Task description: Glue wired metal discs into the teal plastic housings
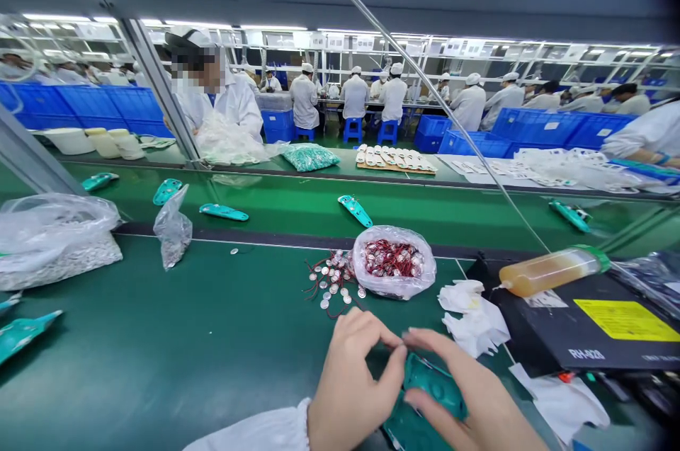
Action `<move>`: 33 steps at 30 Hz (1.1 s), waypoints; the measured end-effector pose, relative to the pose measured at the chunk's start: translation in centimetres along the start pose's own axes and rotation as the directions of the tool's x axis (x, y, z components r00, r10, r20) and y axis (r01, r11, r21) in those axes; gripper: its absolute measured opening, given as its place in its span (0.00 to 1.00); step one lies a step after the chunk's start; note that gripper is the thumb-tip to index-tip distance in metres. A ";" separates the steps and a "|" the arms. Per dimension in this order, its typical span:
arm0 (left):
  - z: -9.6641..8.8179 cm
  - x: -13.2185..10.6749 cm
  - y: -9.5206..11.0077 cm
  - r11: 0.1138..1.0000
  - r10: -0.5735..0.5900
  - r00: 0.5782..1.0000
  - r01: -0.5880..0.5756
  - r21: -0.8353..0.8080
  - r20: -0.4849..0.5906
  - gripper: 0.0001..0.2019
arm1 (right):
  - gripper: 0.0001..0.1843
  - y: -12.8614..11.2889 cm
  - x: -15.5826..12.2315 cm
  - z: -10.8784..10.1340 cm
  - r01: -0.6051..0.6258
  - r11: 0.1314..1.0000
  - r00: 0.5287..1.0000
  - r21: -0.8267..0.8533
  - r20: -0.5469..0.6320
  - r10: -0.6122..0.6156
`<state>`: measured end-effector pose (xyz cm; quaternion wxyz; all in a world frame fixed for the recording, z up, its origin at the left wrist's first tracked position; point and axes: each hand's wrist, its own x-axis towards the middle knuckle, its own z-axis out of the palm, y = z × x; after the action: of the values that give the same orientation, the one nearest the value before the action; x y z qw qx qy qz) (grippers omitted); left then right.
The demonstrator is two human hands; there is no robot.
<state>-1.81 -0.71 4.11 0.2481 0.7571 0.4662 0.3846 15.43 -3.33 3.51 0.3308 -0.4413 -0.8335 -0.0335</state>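
Low in the view, my right hand (460,387) wraps over a teal plastic casing (425,391) and holds it. My left hand (350,384) sits against the casing's left edge, its fingertips meeting my right fingers above it. Whatever lies at those fingertips is hidden. Ahead of my hands lies a clear plastic bag of coin cells with red wires (393,261). Several loose wired coin cells (332,282) are spread on the green belt beside it. Crumpled white tissue (472,316) lies to the right of my right hand.
A black dispenser unit (600,323) with a yellow label carries an amber glue syringe (552,270) at right. Several teal casings (223,212) lie on a raised green conveyor (297,200). Beyond, a co-worker in white (220,100) sits by blue crates (536,129).
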 end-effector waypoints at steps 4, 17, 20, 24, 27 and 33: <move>0.8 -0.5 0.0 0.980 -0.110 0.991 0.120 -0.159 0.069 0.09 | 0.08 0.5 -0.2 0.5 -0.120 0.974 0.992 0.193 0.063 0.110; 1.1 0.1 -1.5 0.992 -0.019 0.988 0.038 -0.120 0.152 0.06 | 0.08 2.6 -1.2 -1.2 -0.334 0.908 0.943 0.252 0.101 0.318; 1.7 0.0 -2.6 0.996 0.078 0.985 -0.071 -0.052 0.157 0.08 | 0.08 3.5 -2.0 -1.1 -0.371 0.907 0.929 0.197 0.075 0.363; 2.6 -0.3 -3.2 0.992 0.123 0.957 -0.122 -0.022 0.263 0.10 | 0.09 3.4 -3.1 -0.8 -0.380 0.899 0.923 0.218 0.153 0.354; 3.0 -0.5 -3.2 0.992 0.122 0.941 -0.126 -0.008 0.315 0.11 | 0.10 3.1 -3.8 -0.5 -0.359 0.919 0.928 0.164 0.166 0.333; 3.1 -0.3 -3.1 0.991 0.123 0.940 -0.133 0.010 0.319 0.13 | 0.09 2.9 -4.3 0.2 -0.292 0.953 0.949 0.081 0.150 0.278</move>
<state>-0.94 0.30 -0.11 0.2825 0.8416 0.3760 0.2656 19.19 -4.58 0.15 0.2964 -0.5411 -0.7821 0.0876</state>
